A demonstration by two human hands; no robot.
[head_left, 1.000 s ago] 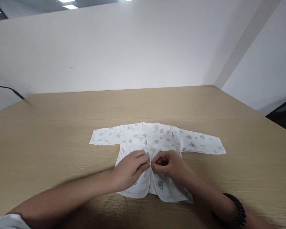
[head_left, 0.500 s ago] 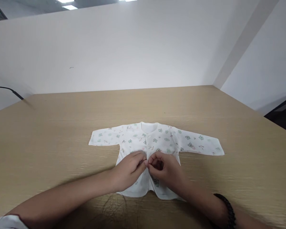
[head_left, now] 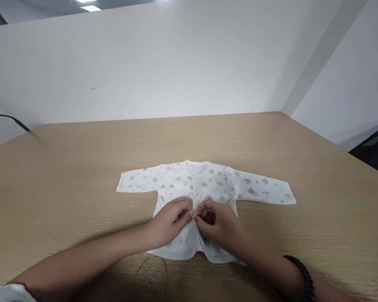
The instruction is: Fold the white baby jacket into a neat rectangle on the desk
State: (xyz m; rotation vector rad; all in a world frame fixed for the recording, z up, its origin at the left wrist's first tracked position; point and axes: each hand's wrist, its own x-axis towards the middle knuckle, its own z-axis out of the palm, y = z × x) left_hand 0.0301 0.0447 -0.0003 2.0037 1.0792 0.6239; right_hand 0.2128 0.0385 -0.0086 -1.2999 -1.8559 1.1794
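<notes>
A small white baby shirt (head_left: 214, 182) with green printed patterns lies flat on the wooden table (head_left: 82, 167), both long sleeves spread out sideways. My left hand (head_left: 171, 222) pinches the left front edge of the shirt at the middle of the opening. My right hand (head_left: 219, 224) pinches the right front edge directly opposite, fingertips of both hands meeting at the button line. The upper buttons near the collar look fastened; below my hands the front flaps hang apart. A dark bead bracelet (head_left: 304, 277) sits on my right wrist.
White partition walls (head_left: 176, 63) close the table at the back and right. A black cable (head_left: 9, 117) enters at the far left edge. The table's right edge drops off beside a dark gap (head_left: 374, 147).
Both hands have shifted slightly up and left along the shirt's front opening, and the shirt's lower hem has pulled in a little with them.
</notes>
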